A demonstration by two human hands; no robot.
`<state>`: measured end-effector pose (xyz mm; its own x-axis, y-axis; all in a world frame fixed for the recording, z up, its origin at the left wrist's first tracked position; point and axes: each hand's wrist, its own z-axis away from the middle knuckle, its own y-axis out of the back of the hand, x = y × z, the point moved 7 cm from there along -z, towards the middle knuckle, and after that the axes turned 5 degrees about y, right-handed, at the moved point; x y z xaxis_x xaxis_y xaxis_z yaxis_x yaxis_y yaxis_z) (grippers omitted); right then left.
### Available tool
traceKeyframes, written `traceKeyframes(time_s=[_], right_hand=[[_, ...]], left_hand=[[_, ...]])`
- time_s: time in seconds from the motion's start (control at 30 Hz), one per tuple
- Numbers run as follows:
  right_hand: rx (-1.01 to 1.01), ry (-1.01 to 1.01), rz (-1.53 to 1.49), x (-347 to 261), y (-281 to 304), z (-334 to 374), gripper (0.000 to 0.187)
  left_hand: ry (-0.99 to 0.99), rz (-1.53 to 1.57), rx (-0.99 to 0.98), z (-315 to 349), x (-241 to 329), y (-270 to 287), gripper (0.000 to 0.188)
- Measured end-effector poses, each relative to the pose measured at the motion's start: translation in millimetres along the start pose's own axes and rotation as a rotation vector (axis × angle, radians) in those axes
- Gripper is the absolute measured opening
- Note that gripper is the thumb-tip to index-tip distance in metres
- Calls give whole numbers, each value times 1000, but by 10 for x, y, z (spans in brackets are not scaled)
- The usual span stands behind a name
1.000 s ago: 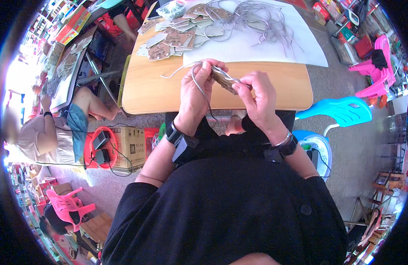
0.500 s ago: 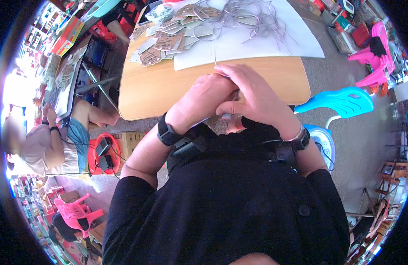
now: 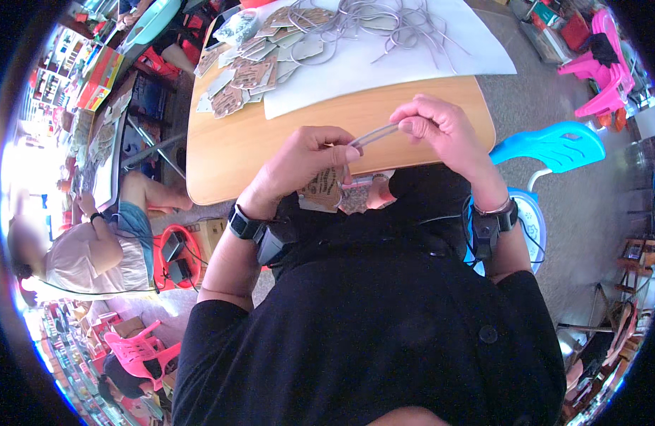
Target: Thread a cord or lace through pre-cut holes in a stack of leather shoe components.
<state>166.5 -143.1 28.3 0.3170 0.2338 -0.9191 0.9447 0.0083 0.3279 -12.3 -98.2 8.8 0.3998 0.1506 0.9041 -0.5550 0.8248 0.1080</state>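
A short stretch of grey cord (image 3: pixel 378 135) runs between my two hands, above the near edge of the table. My left hand (image 3: pixel 310 157) pinches one end of that stretch between thumb and fingers. To its right and slightly farther off, my right hand (image 3: pixel 438 129) grips the other end, fingers curled. Below my left hand, near my lap, a brown printed board (image 3: pixel 320 192) shows in part; the hand hides its upper portion. A tangle of similar grey cords (image 3: pixel 384 27) lies on a white sheet (image 3: pixel 469 53) across the table's far side.
The wooden table (image 3: pixel 235 153) carries a pile of brown and grey boards (image 3: pixel 253 74) and a clear plastic bag (image 3: pixel 237 28). A blue chair (image 3: pixel 554 145) stands at its right. At the left sits another person (image 3: pixel 83 248) beside a red stool (image 3: pixel 189 241).
My hands, closed together before, have drawn apart, the right one moving right. The cord now shows between them, and the board below has come into sight.
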Motion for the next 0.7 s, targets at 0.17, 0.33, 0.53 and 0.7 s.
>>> traceKeyframes(time_s=[0.17, 0.33, 0.53, 0.7], right_hand=[[268, 198, 149, -37, 128, -31, 10], [23, 461, 585, -175, -379, -2, 12], [149, 368, 312, -368, -203, -48, 8], [194, 258, 46, -217, -234, -42, 9]], left_hand=[[9, 280, -6, -15, -33, 52, 33], [-129, 578, 118, -60, 151, 35, 34], [-529, -259, 104, -80, 291, -55, 23], [-144, -68, 158, -158, 198, -64, 20]])
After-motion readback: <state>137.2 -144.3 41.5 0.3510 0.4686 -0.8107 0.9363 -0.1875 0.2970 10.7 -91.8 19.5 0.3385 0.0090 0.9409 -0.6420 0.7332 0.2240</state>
